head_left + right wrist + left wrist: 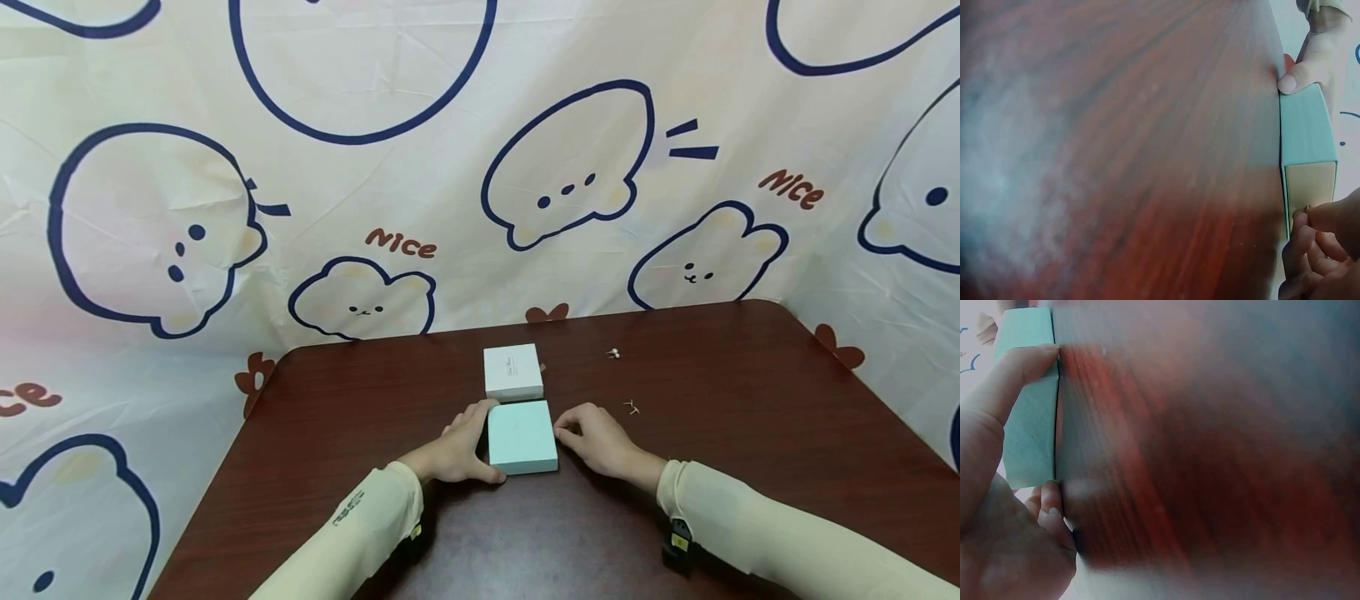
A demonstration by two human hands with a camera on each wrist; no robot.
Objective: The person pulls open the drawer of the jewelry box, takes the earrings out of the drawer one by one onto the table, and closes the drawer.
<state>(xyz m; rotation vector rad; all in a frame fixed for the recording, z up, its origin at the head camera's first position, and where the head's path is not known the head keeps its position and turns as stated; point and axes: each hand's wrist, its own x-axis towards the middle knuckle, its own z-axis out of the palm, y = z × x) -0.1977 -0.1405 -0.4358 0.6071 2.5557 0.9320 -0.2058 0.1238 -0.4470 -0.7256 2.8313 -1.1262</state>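
A turquoise drawer box lies flat on the table. My left hand grips it from the left, the thumb along its near side and the fingers round toward the back. In the right wrist view the box's right end is cream, framed by the turquoise sleeve. There my right hand pinches a tiny pull tab between thumb and forefinger; the fingers hide most of it. Just behind stands a white box with grey lettering, close against the turquoise one.
Two tiny pale items lie to the right: a white-tipped one farther back and a thin gold-looking one nearer; both are too small to identify. The dark red-brown table ends at a patterned cloth behind.
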